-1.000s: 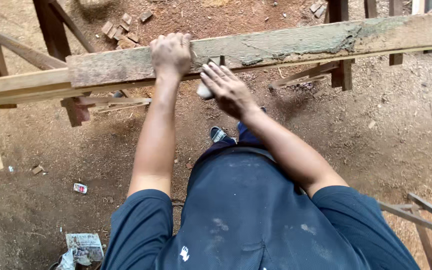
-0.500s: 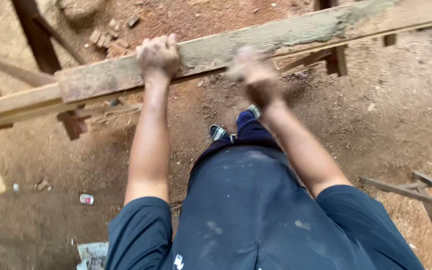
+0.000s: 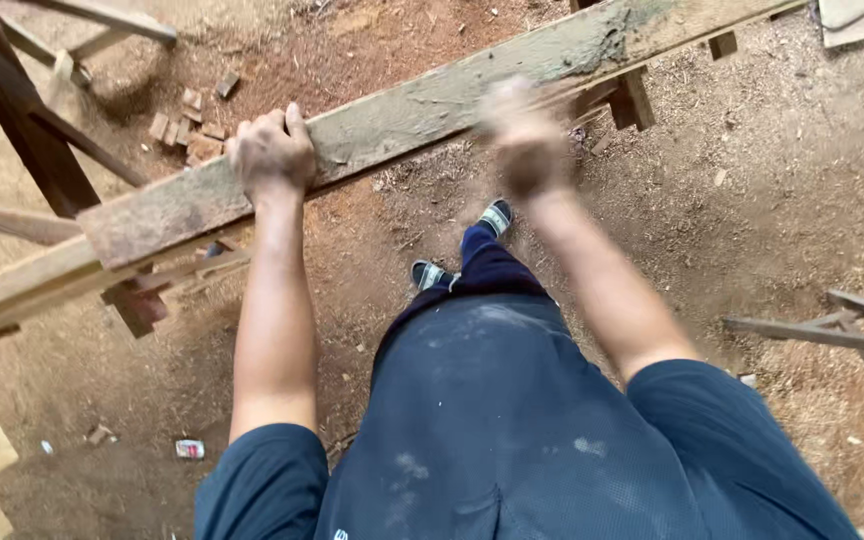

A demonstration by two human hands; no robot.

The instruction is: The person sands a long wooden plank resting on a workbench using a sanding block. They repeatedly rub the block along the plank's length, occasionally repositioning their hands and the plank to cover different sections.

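Observation:
A long weathered wooden plank (image 3: pixel 422 110) runs slantwise across the view, resting on a wooden trestle (image 3: pixel 632 95) at the right and on other timber at the left. My left hand (image 3: pixel 272 155) grips the plank's near edge, fingers curled over its top face. My right hand (image 3: pixel 527 140) is a blur against the plank's near edge further right; whether it holds anything cannot be told. Below, my dark blue shirt and trousers hide much of the ground, and my sandalled feet (image 3: pixel 462 250) stand on red earth.
Dark wooden posts (image 3: pixel 22 120) and lighter beams (image 3: pixel 12 285) crowd the left side. Small wood offcuts (image 3: pixel 187 125) lie on the sawdust behind the plank. A thin timber frame (image 3: pixel 832 330) lies at the right. Litter (image 3: pixel 189 449) lies lower left.
The view has tilted, so the plank slants more steeply. My right hand has moved along the plank's near edge and become blurred. My left hand keeps its grip.

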